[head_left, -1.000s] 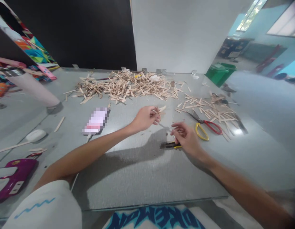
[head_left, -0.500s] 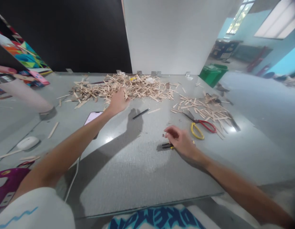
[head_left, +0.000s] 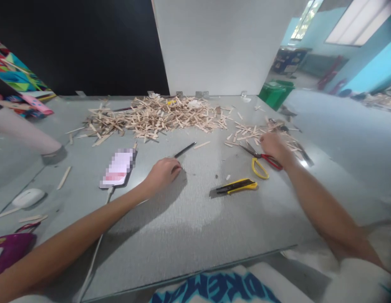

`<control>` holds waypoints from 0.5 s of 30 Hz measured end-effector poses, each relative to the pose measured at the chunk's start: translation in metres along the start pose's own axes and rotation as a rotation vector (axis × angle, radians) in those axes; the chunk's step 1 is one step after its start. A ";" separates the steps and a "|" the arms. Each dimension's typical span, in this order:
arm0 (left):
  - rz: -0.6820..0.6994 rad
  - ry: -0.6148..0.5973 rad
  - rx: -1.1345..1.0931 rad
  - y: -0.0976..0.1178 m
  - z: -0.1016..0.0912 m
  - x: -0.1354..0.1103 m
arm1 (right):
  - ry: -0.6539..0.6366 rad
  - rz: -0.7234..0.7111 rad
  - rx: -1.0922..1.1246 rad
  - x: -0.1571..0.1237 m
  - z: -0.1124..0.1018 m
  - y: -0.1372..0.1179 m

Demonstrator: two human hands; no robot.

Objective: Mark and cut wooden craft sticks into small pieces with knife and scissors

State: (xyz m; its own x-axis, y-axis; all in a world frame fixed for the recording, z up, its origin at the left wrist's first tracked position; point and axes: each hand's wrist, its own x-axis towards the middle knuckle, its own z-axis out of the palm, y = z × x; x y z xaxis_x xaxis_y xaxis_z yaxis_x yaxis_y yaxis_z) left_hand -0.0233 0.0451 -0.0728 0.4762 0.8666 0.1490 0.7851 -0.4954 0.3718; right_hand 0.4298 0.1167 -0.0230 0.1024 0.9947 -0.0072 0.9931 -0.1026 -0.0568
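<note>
My left hand (head_left: pixel 162 174) rests low over the table beside a dark pen (head_left: pixel 185 150), its fingers curled together; what they hold, if anything, is hidden. A pale sliver shows under the wrist. Blurred by motion, my right hand (head_left: pixel 273 145) is at the smaller pile of wooden stick pieces (head_left: pixel 249 131), just above the scissors (head_left: pixel 260 156) with one red and one yellow handle. Its fingertips do not show clearly. Between the hands lies a yellow and black utility knife (head_left: pixel 236 186). A large heap of wooden stick pieces (head_left: pixel 151 118) spreads along the back.
At left lie a phone (head_left: pixel 119 168) with a white cable, a white computer mouse (head_left: pixel 29 198) and a pale tumbler (head_left: pixel 28 132). Black and white panels (head_left: pixel 214 46) rise behind the table. A green bin (head_left: pixel 276 94) stands beyond the far right corner.
My left hand has come back from the large heap toward me, down beside the pen. My right hand has moved away from the utility knife, right and farther off, to the smaller pile.
</note>
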 end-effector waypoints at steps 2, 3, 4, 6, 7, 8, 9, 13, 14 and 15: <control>0.016 -0.016 0.054 0.001 0.001 -0.001 | -0.017 0.109 -0.033 0.019 0.003 0.013; 0.021 -0.024 0.077 0.001 0.001 -0.002 | -0.016 0.140 -0.041 0.026 0.007 0.017; 0.023 -0.032 0.095 0.001 0.001 -0.002 | -0.010 0.160 -0.045 0.030 0.011 0.021; 0.024 -0.044 0.122 0.001 0.001 -0.004 | 0.021 0.172 -0.044 0.035 0.021 0.026; 0.023 -0.048 0.132 0.002 0.001 -0.004 | 0.038 0.169 -0.040 0.035 0.025 0.028; 0.021 -0.053 0.139 0.003 0.000 -0.005 | 0.057 0.161 -0.033 0.036 0.029 0.030; 0.020 -0.059 0.146 0.004 0.000 -0.006 | 0.075 0.147 -0.023 0.036 0.033 0.032; 0.019 -0.092 0.162 0.009 -0.004 -0.007 | 0.148 0.058 0.058 0.038 0.035 0.034; 0.016 -0.097 0.165 0.010 -0.005 -0.008 | 0.162 0.039 0.084 0.039 0.035 0.034; 0.012 -0.101 0.167 0.012 -0.006 -0.008 | 0.176 0.025 0.109 0.039 0.034 0.033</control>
State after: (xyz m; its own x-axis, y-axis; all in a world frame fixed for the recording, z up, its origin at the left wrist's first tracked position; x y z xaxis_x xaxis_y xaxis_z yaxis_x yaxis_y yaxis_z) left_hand -0.0202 0.0332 -0.0642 0.5167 0.8542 0.0570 0.8297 -0.5161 0.2125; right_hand 0.4648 0.1524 -0.0592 0.1446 0.9757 0.1646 0.9791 -0.1171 -0.1661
